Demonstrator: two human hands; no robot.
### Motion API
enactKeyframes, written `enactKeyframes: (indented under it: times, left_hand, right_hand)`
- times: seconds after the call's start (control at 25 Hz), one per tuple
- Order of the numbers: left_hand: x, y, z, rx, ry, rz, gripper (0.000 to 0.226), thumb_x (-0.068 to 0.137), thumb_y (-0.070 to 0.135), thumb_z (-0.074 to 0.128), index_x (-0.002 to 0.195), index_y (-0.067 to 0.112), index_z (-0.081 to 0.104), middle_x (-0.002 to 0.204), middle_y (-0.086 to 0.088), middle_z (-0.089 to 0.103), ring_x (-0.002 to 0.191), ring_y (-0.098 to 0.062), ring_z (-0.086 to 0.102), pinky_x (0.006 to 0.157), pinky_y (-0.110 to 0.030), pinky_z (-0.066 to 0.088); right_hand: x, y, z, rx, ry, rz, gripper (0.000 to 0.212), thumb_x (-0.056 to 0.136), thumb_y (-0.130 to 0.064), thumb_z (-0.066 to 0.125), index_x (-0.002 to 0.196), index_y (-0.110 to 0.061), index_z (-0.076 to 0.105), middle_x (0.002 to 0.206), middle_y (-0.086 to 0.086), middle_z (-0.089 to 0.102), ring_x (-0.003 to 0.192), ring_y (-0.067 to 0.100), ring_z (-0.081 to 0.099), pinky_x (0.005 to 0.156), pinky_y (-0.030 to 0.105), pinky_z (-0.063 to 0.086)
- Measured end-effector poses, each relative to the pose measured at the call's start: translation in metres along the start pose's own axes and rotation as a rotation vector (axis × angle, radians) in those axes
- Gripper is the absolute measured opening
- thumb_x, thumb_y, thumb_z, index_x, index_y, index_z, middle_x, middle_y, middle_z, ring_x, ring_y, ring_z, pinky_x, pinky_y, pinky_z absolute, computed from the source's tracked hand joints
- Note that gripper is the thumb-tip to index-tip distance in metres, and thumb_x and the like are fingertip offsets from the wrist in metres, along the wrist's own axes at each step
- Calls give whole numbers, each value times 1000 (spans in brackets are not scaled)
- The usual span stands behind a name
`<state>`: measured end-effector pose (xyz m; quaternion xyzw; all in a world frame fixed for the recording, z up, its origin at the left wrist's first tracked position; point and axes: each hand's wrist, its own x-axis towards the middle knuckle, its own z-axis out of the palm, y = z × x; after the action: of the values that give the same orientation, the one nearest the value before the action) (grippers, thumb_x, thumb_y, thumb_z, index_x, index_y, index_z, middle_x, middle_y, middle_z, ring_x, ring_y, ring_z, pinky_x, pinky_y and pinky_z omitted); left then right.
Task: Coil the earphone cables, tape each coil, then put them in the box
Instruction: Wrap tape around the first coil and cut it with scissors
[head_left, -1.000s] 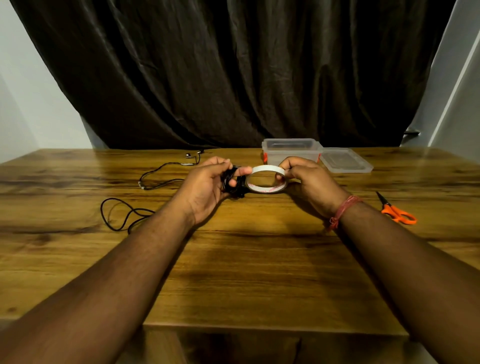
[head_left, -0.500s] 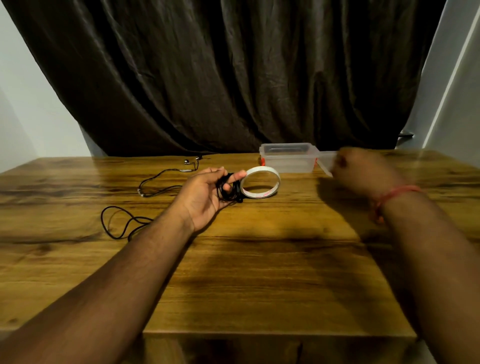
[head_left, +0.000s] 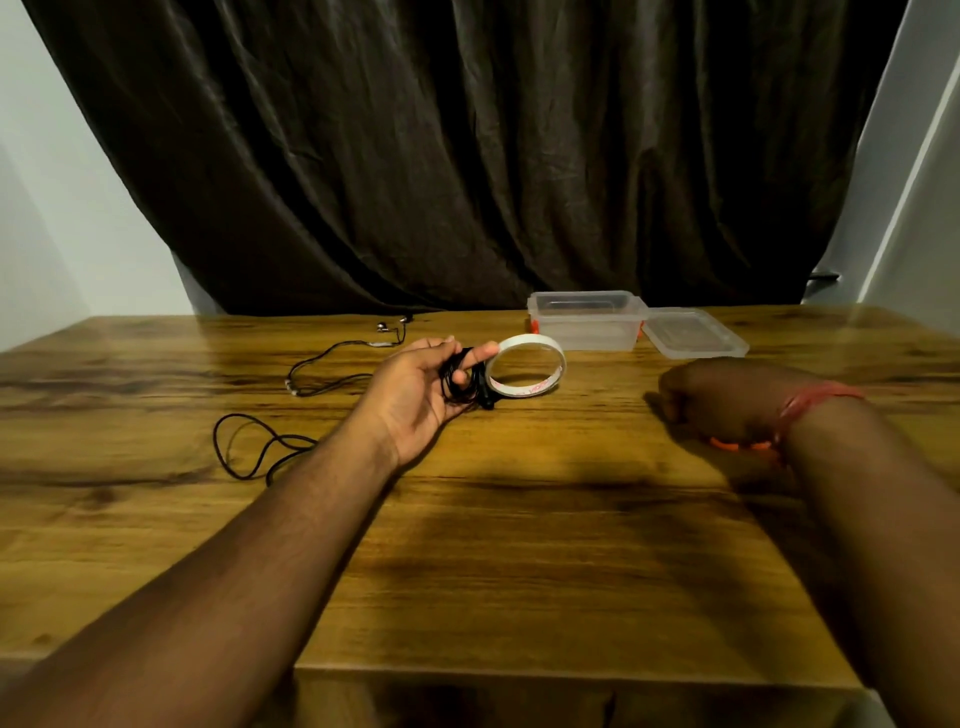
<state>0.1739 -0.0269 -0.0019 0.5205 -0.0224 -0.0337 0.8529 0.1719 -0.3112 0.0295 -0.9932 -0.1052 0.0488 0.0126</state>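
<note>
Right hand (head_left: 719, 400) moved onto scissors (head_left: 737, 444)

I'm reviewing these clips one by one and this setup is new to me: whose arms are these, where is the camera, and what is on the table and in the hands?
No machine here: a person wears a camera on the head, looking down at both arms. The left hand holds a coiled black earphone cable and a tape roll. The right hand rests curled over orange scissors; whether it grips them is unclear. On the wooden table lie a loose earphone cable, a clear box and its lid.
</note>
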Motion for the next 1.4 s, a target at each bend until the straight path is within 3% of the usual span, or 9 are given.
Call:
enactKeyframes:
  times: [0.08, 0.2, 0.32, 0.44, 0.6, 0.8, 0.96, 1.16, 1.4]
  left_hand:
    - [0, 0, 0, 7, 0, 3, 10, 100, 13, 44, 92, 16, 47, 113, -17, 72, 56, -7, 50, 82, -31, 46]
    - [0, 0, 0, 15, 13, 10, 10, 100, 12, 44, 91, 16, 47, 112, -16, 72, 54, -6, 50, 80, -31, 46]
    - [0, 1, -1, 5, 24, 16, 7, 100, 12, 44, 94, 16, 45, 112, -17, 72, 53, -7, 50, 80, -31, 44]
    - [-1, 1, -1, 10, 33, 25, 7, 100, 11, 44, 95, 16, 46, 112, -18, 72, 53, -7, 50, 78, -30, 44]
    - [0, 0, 1, 30, 33, 27, 8, 100, 11, 44, 94, 16, 47, 113, -18, 72, 54, -7, 49, 76, -29, 45]
    - [1, -1, 1, 61, 33, 39, 9, 100, 12, 44, 93, 16, 47, 113, -17, 72, 55, -7, 48, 76, -30, 46]
    - [-1, 0, 0, 64, 24, 49, 10, 100, 12, 44, 91, 16, 47, 112, -17, 72, 55, -7, 50, 74, -29, 44]
    - [-1, 0, -1, 64, 22, 53, 8, 100, 12, 44, 93, 15, 48, 113, -18, 72, 56, -8, 50, 74, -29, 45]
    - [0, 0, 0, 65, 30, 53, 8, 100, 11, 44, 95, 14, 48, 113, -18, 72, 56, -8, 50, 76, -29, 45]
  right_hand:
    - [0, -6, 4, 54, 34, -138, 24, 83, -6, 61, 86, -29, 60, 105, -2, 60, 93, 17, 57, 83, 33, 51]
    - [7, -9, 7, 121, 104, -226, 25, 83, -1, 61, 93, -24, 62, 103, -3, 54, 89, 12, 54, 68, 14, 41]
    - [11, -1, 7, -15, 175, -135, 14, 84, -18, 70, 93, -18, 60, 107, 2, 56, 95, 19, 55, 72, 23, 40]
    - [9, 2, 6, -114, 81, 21, 19, 85, -29, 70, 93, -22, 55, 115, 5, 62, 104, 22, 56, 80, 26, 43]
    - [11, -2, 6, -110, 102, 57, 20, 89, -31, 66, 101, -17, 59, 114, 7, 63, 104, 23, 57, 85, 29, 46]
    - [18, -3, 11, -28, 138, 73, 25, 91, -27, 64, 113, -16, 60, 112, 10, 64, 99, 24, 57, 78, 29, 44]
    - [16, -5, 12, -128, 138, 42, 17, 91, -28, 62, 103, -17, 67, 107, 8, 63, 99, 23, 59, 87, 31, 50]
    - [18, -9, 9, -86, 140, 68, 12, 87, -28, 67, 82, -19, 62, 96, 8, 59, 85, 20, 56, 77, 31, 49]
    - [18, -19, 10, -32, 123, 108, 16, 83, -24, 71, 88, -19, 57, 85, 2, 55, 82, 19, 52, 69, 27, 41]
